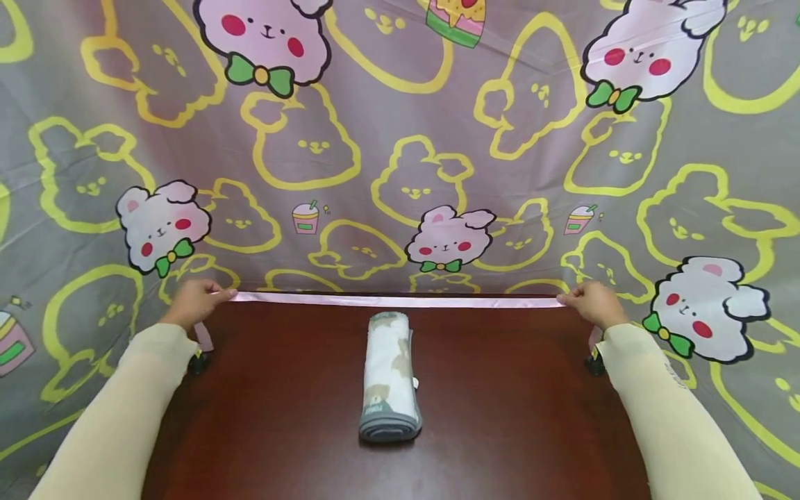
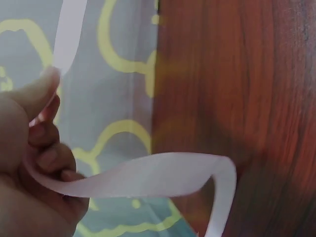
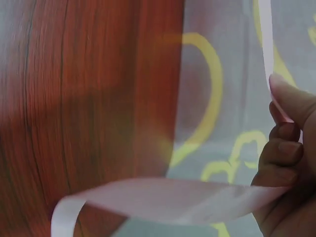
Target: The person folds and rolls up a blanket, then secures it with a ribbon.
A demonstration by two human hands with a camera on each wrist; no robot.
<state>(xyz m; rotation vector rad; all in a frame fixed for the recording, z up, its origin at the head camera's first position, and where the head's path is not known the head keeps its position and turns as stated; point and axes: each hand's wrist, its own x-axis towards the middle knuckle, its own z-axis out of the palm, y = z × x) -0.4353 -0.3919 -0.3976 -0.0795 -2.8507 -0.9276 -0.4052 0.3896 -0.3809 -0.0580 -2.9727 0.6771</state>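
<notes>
A pale pink ribbon (image 1: 400,301) is stretched nearly straight between my two hands along the far edge of the table. My left hand (image 1: 198,303) pinches it between thumb and forefinger, and a loose tail runs back through the curled fingers in the left wrist view. My right hand (image 1: 595,304) pinches the other side of the ribbon (image 3: 266,44), its tail hanging in a bend toward the table. Between the arms lies a rolled towel (image 1: 389,378), white with bear prints and a grey border, its near end showing the coiled layers.
The dark reddish-brown wooden table (image 1: 281,389) carries the towel near its middle. Behind and around it hangs a grey curtain (image 1: 375,118) with yellow outlines and white rabbit prints. Dark wrist devices (image 1: 198,362) sit by both cuffs.
</notes>
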